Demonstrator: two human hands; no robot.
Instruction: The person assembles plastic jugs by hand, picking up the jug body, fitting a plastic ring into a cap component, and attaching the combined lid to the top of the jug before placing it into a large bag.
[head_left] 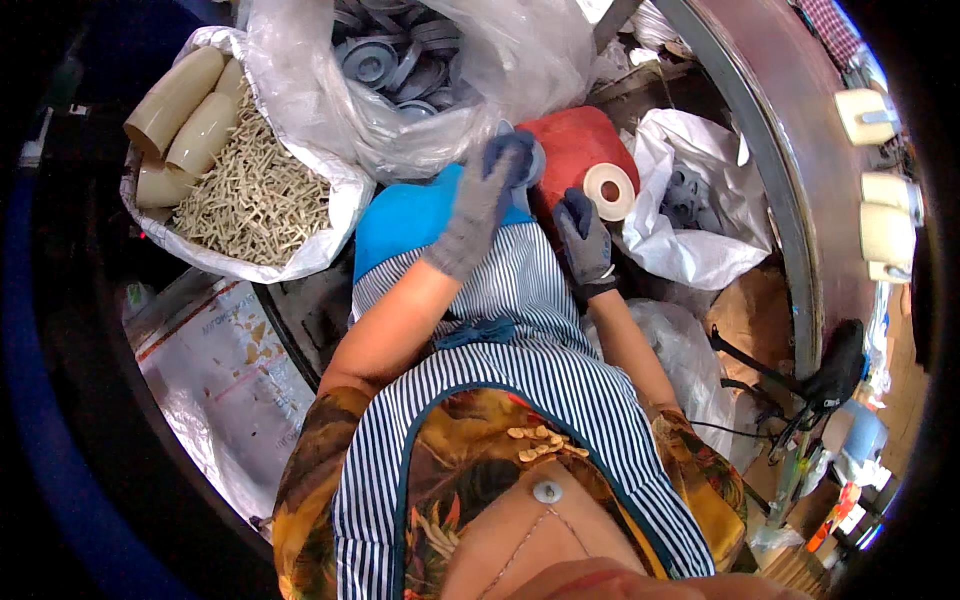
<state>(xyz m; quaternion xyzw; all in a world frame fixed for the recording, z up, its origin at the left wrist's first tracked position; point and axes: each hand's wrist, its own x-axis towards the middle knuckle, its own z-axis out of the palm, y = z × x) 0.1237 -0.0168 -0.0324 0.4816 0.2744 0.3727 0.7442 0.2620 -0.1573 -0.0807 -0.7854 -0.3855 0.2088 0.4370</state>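
Both my hands wear grey gloves with dark blue fingertips. My left hand (490,195) is closed over the lap, its fingers bent around a round grey plastic piece (537,165) that shows only at its right edge. To the right, my right hand (585,240) has its fingers curled against a cream plastic ring (608,192) with a hole in its middle; how the fingers grip it is partly hidden. Under the hands lie a blue cloth (405,215) and a red cloth (580,140), above the striped apron (520,275).
A clear plastic bag (300,60) holds grey round pieces (370,62). At left, a white sack (345,215) contains small beige pieces (255,190) and cream cylinders (195,130). Another white sack (715,255) with grey parts stands at right, beside a metal-edged table (780,160).
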